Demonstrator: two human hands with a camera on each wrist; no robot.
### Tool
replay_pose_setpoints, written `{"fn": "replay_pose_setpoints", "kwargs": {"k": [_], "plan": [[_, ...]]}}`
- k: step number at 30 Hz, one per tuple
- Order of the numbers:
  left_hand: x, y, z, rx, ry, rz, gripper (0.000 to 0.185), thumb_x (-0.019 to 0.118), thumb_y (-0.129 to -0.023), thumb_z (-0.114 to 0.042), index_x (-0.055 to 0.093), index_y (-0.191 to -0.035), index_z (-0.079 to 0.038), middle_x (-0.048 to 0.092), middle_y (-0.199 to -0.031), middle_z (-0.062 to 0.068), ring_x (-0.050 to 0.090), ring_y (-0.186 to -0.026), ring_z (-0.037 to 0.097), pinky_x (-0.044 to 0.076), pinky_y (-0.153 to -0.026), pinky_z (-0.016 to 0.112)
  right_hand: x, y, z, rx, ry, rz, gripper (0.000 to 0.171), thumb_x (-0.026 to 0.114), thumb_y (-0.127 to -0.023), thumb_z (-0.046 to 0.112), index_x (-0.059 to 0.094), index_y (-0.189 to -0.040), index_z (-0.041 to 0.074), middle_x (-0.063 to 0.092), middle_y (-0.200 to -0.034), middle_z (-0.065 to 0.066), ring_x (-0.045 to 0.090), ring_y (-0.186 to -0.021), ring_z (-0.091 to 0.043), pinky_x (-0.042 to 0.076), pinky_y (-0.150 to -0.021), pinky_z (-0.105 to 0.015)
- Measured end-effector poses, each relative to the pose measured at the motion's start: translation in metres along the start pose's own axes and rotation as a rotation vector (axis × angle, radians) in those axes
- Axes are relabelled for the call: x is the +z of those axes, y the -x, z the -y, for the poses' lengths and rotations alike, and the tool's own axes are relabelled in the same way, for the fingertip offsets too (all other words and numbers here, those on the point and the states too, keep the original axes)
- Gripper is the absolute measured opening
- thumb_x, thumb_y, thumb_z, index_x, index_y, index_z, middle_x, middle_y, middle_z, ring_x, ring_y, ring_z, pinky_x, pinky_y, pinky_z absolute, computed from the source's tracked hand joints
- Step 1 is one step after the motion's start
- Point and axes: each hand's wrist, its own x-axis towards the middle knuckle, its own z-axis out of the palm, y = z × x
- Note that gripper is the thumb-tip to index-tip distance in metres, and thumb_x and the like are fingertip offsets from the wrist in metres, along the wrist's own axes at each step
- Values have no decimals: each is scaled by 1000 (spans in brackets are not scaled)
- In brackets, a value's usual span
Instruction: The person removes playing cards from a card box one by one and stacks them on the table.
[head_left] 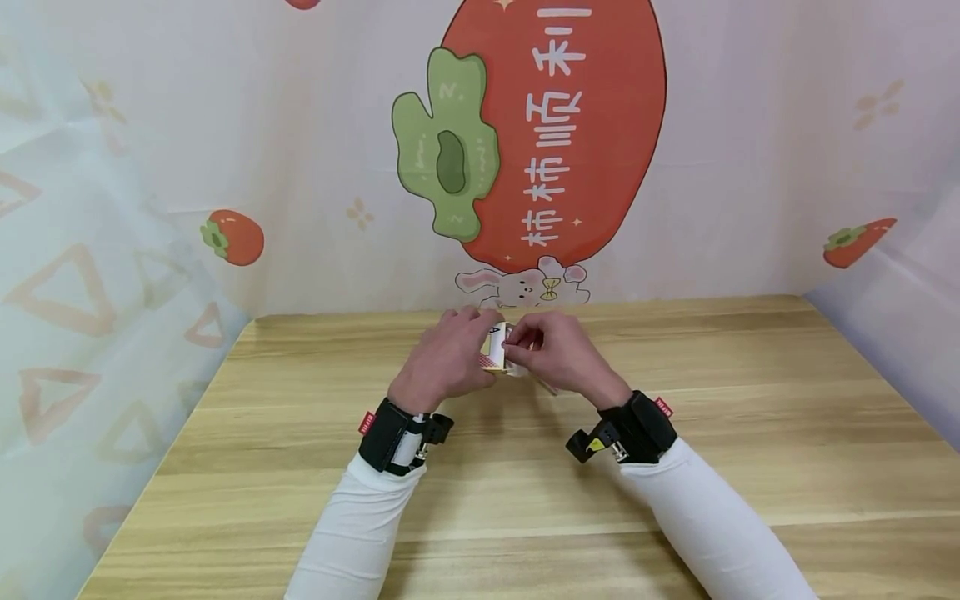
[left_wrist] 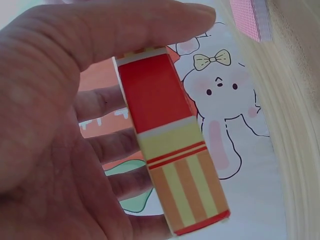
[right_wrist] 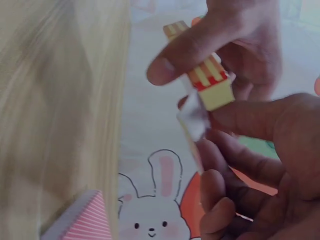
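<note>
A small card box (head_left: 493, 346) with an "A" on its face is held up near the table's back edge. My left hand (head_left: 450, 354) grips it, thumb on one side and fingers on the other. In the left wrist view the box (left_wrist: 170, 140) shows a narrow side in red, yellow and orange stripes. At the box's other end, my right hand (head_left: 558, 346) pinches a thin white flap (right_wrist: 195, 120); in the right wrist view this flap stands out from the striped box (right_wrist: 207, 75). The box's inside is hidden.
A pink-striped piece (right_wrist: 90, 220) lies on the wooden table (head_left: 480, 517), mostly behind my right hand in the head view. Close behind the hands hangs a printed cloth (head_left: 330, 125) with a bunny and persimmons.
</note>
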Motion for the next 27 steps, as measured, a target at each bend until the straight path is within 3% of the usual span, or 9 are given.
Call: {"fn": "replay_pose_setpoints", "kwargs": {"k": [12,27], "plan": [[1,-1,-2,18,31,-8,70,89,-73,-20,58,-135,-15,59,-118,9,52,-102,28,53,-73,42,8,1,-1,81,-24,-120,13,81,-86,13,72,-83,4,69,-75,-3,64,-67,-15,52,-60,-28],[0,0,0,14,14,-9,71,88,-73,-21,57,-136,-15,60,-117,9,53,-102,28,54,-72,42,8,0,0,185,-144,-101,14,81,-86,12,71,-87,2,68,-79,-7,64,-69,-20,53,-59,-28]]}}
